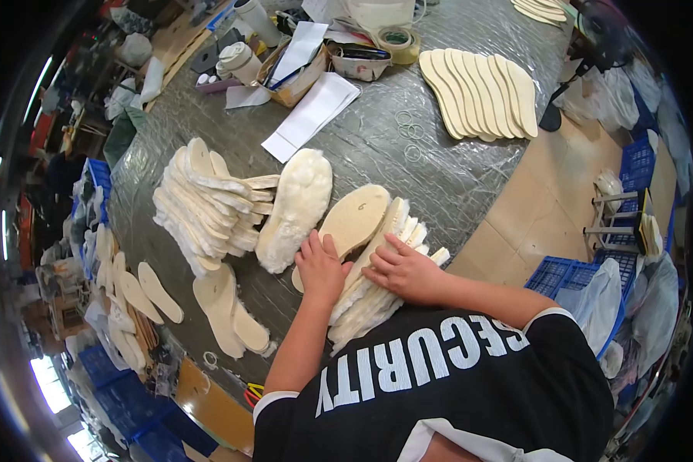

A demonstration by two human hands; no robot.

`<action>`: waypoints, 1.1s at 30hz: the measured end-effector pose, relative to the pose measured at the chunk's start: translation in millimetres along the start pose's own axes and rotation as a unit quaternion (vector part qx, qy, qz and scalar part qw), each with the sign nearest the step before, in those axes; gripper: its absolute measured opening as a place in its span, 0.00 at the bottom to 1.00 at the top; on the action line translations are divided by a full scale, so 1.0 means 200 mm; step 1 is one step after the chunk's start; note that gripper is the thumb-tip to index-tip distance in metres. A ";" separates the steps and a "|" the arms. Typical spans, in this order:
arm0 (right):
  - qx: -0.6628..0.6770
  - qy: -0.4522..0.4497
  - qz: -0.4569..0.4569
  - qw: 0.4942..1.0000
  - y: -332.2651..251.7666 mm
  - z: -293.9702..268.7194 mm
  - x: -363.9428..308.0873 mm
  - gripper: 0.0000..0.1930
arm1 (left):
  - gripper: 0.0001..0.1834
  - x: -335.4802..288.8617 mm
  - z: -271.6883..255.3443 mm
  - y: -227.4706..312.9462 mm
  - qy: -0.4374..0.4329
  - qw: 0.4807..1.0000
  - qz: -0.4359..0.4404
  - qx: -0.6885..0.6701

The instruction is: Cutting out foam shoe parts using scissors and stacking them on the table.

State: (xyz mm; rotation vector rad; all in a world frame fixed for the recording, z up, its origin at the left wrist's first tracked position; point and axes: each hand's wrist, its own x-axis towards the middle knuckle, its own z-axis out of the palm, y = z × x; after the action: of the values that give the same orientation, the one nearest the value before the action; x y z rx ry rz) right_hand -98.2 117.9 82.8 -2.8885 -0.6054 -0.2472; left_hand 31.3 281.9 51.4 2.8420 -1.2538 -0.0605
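Note:
My left hand is closed over the narrow middle of a cream insole, its fingers and thumb at either side. The insole lies flat side up, its rounded toe pointing away from me. To its right, my right hand rests with fingers apart on a leaning pile of fleecy insoles close to my body. The undersides of both hands are hidden. Just left of the held insole lies a single insole with its white fluffy side up. Further left is a heap of stacked fleece-lined insoles.
Flat insoles lie near the left edge of the plastic-covered table. A fanned row of insoles lies far right, beside thin rubber bands. Papers, a supply box and tape stand at the back. Blue crates stand right.

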 end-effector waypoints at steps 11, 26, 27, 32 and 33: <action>-0.003 -0.018 -0.020 1.000 0.01 -0.01 0.01 0.22 | 0.26 0.03 -0.10 -0.17 -0.218 0.888 0.100 -0.393; -0.038 -0.092 -0.073 0.992 0.03 0.02 0.13 0.24 | 0.28 0.27 -0.06 -0.37 0.014 0.981 -0.167 -0.102; -0.025 -0.096 -0.061 0.993 0.03 0.01 0.12 0.24 | 0.28 0.28 -0.07 -0.36 0.013 0.981 -0.163 -0.106; -0.011 -0.080 -0.058 0.995 0.03 0.01 0.12 0.27 | 0.22 0.18 -0.07 -0.20 -0.164 0.937 -0.110 -0.287; -0.009 -0.083 -0.053 0.995 0.03 0.00 0.12 0.27 | 0.20 0.15 -0.09 -0.16 -0.164 0.924 -0.105 -0.330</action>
State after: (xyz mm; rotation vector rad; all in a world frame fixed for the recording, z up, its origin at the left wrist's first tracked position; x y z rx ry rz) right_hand -74.1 120.9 86.2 -2.9177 -0.7896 -0.0272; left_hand 76.4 282.6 67.7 2.3908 -0.7428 -0.8251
